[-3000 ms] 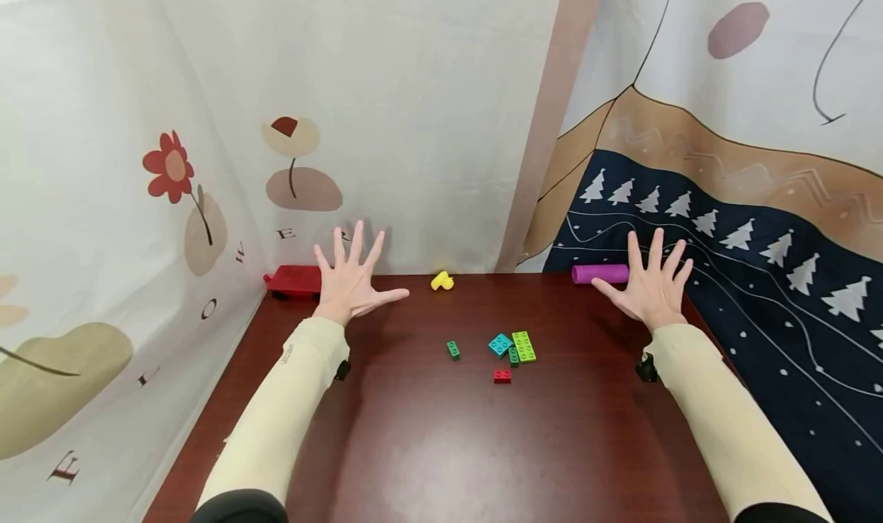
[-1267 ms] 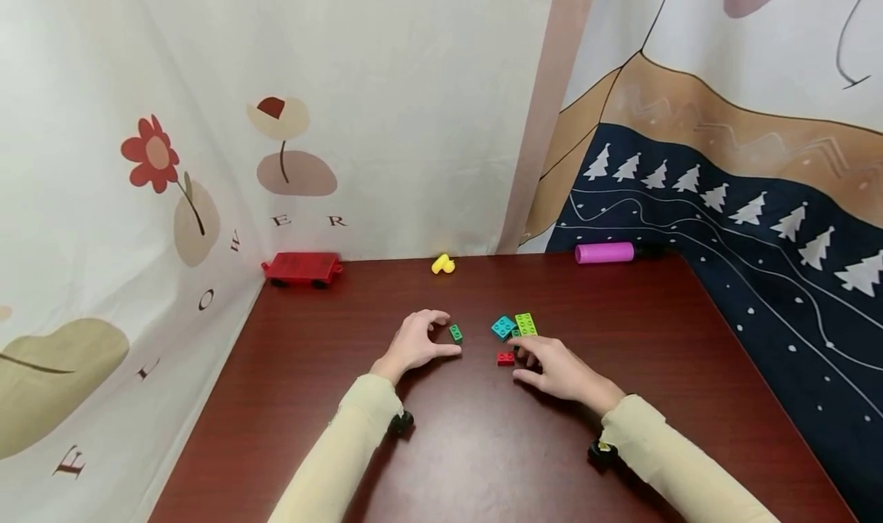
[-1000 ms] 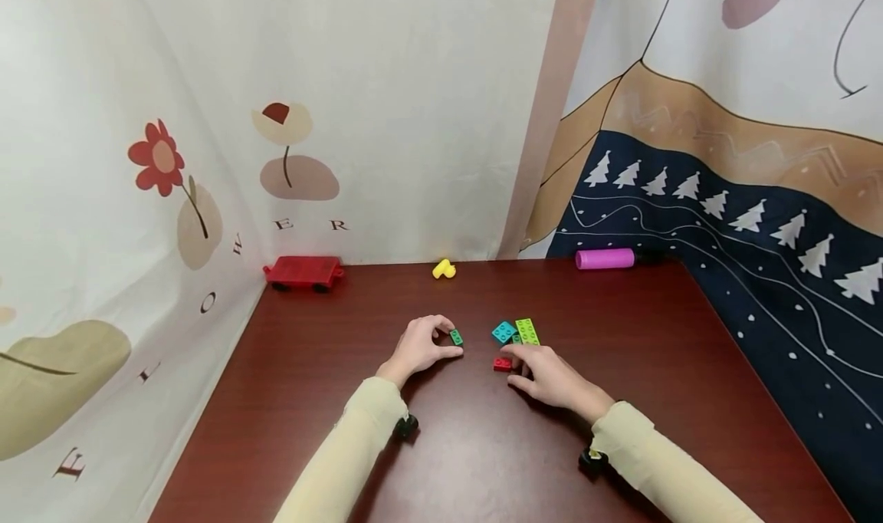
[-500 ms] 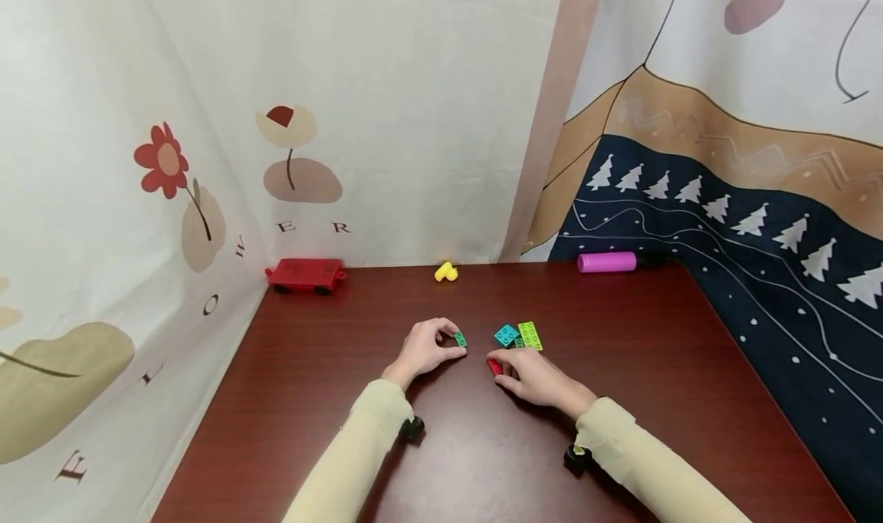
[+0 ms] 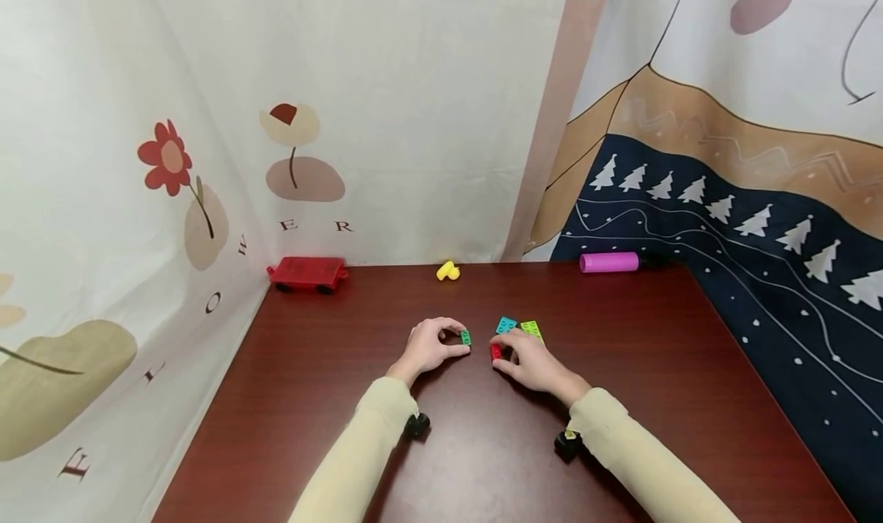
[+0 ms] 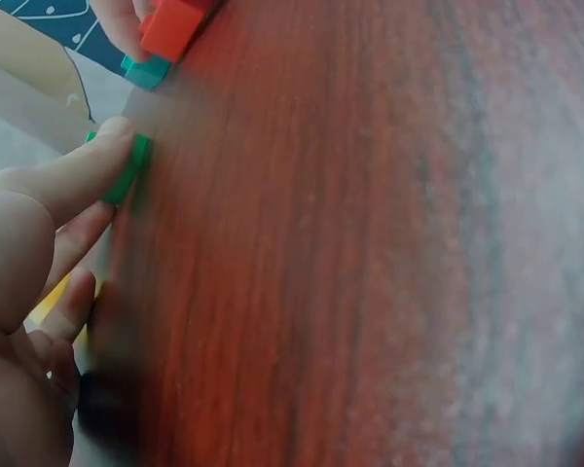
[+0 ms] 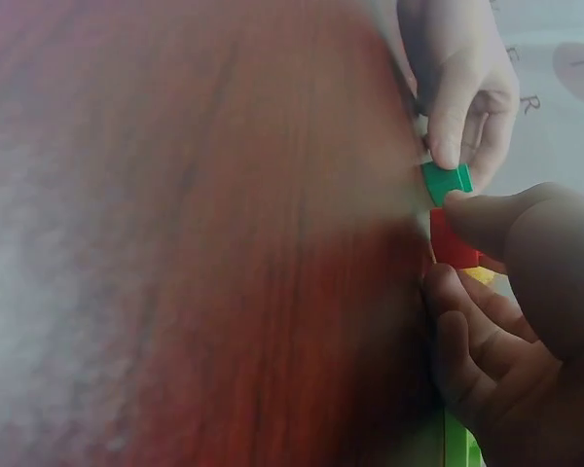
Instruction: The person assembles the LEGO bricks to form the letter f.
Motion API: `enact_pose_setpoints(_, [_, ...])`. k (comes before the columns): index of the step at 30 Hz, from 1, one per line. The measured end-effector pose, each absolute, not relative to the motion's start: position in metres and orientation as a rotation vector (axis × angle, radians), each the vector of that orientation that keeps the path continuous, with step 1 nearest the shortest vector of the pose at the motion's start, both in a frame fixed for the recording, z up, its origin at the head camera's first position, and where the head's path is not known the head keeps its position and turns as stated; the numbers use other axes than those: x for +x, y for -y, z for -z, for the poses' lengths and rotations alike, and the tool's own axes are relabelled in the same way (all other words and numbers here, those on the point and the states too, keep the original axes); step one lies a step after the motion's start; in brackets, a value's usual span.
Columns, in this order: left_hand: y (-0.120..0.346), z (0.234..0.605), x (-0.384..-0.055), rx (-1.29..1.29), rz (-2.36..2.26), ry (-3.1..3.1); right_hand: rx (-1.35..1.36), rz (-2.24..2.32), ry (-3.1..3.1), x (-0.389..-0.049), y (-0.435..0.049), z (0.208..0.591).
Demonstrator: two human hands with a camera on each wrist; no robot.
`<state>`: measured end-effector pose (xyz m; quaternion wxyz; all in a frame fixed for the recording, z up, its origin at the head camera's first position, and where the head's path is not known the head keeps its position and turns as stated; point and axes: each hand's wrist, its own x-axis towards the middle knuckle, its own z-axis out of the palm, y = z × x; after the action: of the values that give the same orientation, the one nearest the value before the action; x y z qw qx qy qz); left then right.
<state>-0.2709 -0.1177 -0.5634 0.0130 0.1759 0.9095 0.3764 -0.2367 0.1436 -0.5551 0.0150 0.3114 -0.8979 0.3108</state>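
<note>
In the head view my left hand [image 5: 426, 348] pinches a small green toy brick [image 5: 465, 337] between thumb and fingers. Just to its right, my right hand [image 5: 536, 366] grips a red toy brick [image 5: 496, 352] the same way, and a short gap separates the two bricks. Behind the right hand lie a teal brick [image 5: 506, 324] and a lime brick [image 5: 531, 329], the latter partly covered by that hand. A second, darker green brick is hidden there. The left wrist view shows the thumb pressed on the green brick [image 6: 129, 170]; the right wrist view shows the red brick [image 7: 454, 239] under the thumb.
Along the back edge of the brown table [image 5: 469, 462] stand a red toy wagon [image 5: 307, 273], a yellow piece [image 5: 448, 271] and a purple cylinder [image 5: 609, 262] with a dark end. Printed cloth [image 5: 414, 124] hangs behind and at both sides.
Both hands came down from spread at the back to the bricks. The left took hold of the green brick; the right took the red one, turned it and brought it left, nearer the green.
</note>
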Motion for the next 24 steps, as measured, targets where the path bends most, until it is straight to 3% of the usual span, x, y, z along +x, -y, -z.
enact_pose_setpoints(14, [0.116, 0.566, -0.275, 0.515, -1.190, -2.840, 0.670, -1.225, 2.845, -0.261, -0.124, 0.550])
enact_pose_setpoints(24, [0.113, 0.568, -0.272, 0.483, -1.248, -2.817, 0.741, -1.323, 2.716, -0.264, -0.102, 0.551])
